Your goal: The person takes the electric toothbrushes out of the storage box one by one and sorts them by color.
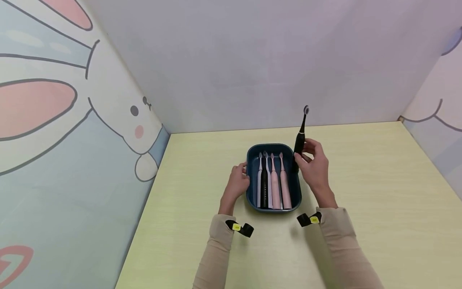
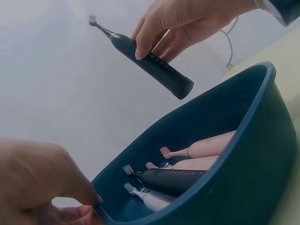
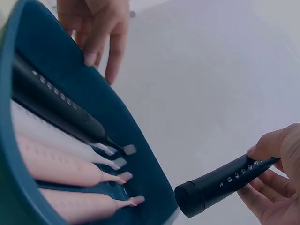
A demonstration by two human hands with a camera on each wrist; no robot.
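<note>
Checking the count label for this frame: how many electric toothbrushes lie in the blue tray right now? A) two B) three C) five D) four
D: the blue tray holds four electric toothbrushes lying side by side, a white one, a black one and two pink ones, while a fifth, the black toothbrush, is held upright above the tray's right edge by the right hand.

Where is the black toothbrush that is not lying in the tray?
In the head view the black toothbrush stands upright in the right hand, just above the right rim of the blue tray, head up.
</note>
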